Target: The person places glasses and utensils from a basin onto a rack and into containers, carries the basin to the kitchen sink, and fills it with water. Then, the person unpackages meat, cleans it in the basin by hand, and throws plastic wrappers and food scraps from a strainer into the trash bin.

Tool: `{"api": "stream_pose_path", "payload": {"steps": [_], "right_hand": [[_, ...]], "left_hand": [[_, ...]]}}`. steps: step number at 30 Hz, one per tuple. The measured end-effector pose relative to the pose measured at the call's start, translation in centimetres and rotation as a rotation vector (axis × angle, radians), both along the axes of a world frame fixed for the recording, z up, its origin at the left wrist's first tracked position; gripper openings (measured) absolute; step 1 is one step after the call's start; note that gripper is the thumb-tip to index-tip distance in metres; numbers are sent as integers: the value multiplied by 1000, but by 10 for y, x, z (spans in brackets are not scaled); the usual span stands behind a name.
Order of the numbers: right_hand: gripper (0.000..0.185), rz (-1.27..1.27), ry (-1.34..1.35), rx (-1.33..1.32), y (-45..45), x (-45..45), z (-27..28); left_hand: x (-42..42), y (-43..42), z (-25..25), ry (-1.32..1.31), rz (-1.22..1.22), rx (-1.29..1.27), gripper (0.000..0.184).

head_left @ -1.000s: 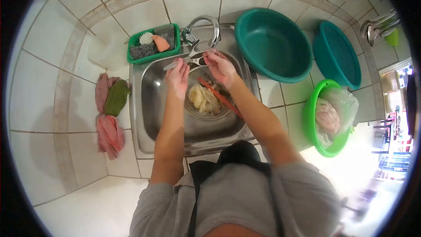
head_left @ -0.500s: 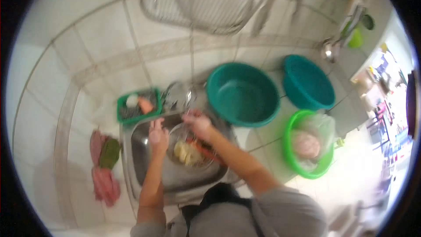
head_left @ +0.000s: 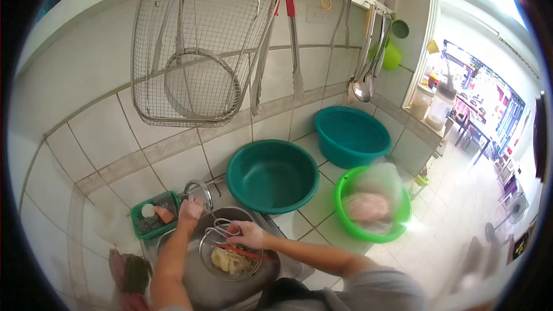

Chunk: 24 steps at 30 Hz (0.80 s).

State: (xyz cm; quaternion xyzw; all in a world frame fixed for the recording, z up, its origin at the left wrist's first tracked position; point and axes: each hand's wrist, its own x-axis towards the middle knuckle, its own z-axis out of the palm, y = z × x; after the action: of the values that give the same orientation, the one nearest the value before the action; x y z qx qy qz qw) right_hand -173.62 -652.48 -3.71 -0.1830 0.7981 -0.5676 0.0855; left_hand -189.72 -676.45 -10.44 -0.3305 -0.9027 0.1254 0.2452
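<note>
My left hand [head_left: 191, 209] is closed at the base of the curved chrome faucet [head_left: 203, 189], its fingers partly hidden. My right hand [head_left: 249, 235] is closed on the looped handles of metal scissors [head_left: 218, 228], over the sink. Below the scissors, a clear bowl [head_left: 214, 270] in the steel sink [head_left: 199, 288] holds a pale yellow crumpled item [head_left: 230, 260]. A long red-orange strip [head_left: 245, 251] lies across the bowl beside my right hand.
Two teal basins [head_left: 272, 176] [head_left: 352, 137] and a green basin [head_left: 372, 236] with bagged pink contents [head_left: 367, 207] stand right. A green sponge basket [head_left: 155, 214] sits left, near cloths [head_left: 136, 276]. A wire basket [head_left: 201, 46], red-handled tongs [head_left: 292, 34] and ladles [head_left: 363, 89] hang above.
The view has tilted up and right, showing the shelf and hanging utensils. My left hand has left the scissors and moved to the faucet; my right hand has lowered with them over the bowl.
</note>
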Motion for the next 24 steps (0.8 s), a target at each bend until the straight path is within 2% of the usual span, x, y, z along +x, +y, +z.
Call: {"api": "stream_pose_path", "payload": {"steps": [2, 3, 4, 6, 7, 8, 9, 10, 11, 12, 13, 14, 15, 16, 17, 18, 20, 21, 22, 23, 24], "right_hand": [[37, -7, 84, 88, 10, 7, 23], [41, -20, 22, -50, 19, 6, 36], [45, -36, -38, -186, 30, 3, 53], [52, -143, -117, -250, 53, 15, 128], [53, -150, -53, -388, 70, 0, 132], [53, -264, -52, -321, 86, 8, 179], [53, -386, 18, -344, 99, 11, 215], [54, -398, 163, -480, 114, 6, 249], [56, -456, 334, -458, 127, 6, 288], [55, -570, 499, -486, 151, -19, 313], [55, -598, 581, -579, 159, -23, 352], [56, -642, 708, -435, 192, -50, 383], [56, -641, 711, -476, 206, -65, 413], [57, -639, 709, -518, 215, -77, 439], [45, -609, 702, -474, 224, -85, 458], [33, -689, 740, -639, 209, -84, 466], [20, -675, 612, -500, 228, -112, 483], [22, -618, 581, -433, 236, -128, 483], [59, -757, 443, 229, 258, -132, 483], [43, -770, 550, 375, 241, -112, 470], [38, -601, 726, 17, 222, -88, 438]], "left_hand": [[-1, 9, 13, -249, 82, 47, 16], [-1, 11, 14, -332, 112, 64, 17], [-6, 14, 5, -311, 109, 117, 19], [-10, 15, 5, -287, 96, 168, 21], [-8, 15, 13, -352, 152, 133, 20], [-7, 17, 18, -417, 208, 101, 19], [-9, 13, 11, -416, 202, 107, 19], [-13, 6, -2, -332, 123, 82, 19], [-15, 3, -10, -248, 47, 57, 19], [-6, 3, -5, -248, 45, 56, 19], [11, 3, 4, -142, 14, 4, 18], [26, 6, 13, -37, -16, -47, 18], [36, 9, 13, -39, -15, -50, 18], [47, 11, 10, -31, -51, 111, 18], [59, 12, 7, -26, -84, 272, 18], [68, 14, 14, -162, -27, 252, 21], [82, 19, 25, -197, -21, 341, 22], [91, 18, 27, -227, -17, 427, 23], [95, 15, 27, -164, -35, 481, 22], [96, 12, 26, -104, -44, 533, 21], [96, 9, 27, -53, -8, 543, 16]]}}
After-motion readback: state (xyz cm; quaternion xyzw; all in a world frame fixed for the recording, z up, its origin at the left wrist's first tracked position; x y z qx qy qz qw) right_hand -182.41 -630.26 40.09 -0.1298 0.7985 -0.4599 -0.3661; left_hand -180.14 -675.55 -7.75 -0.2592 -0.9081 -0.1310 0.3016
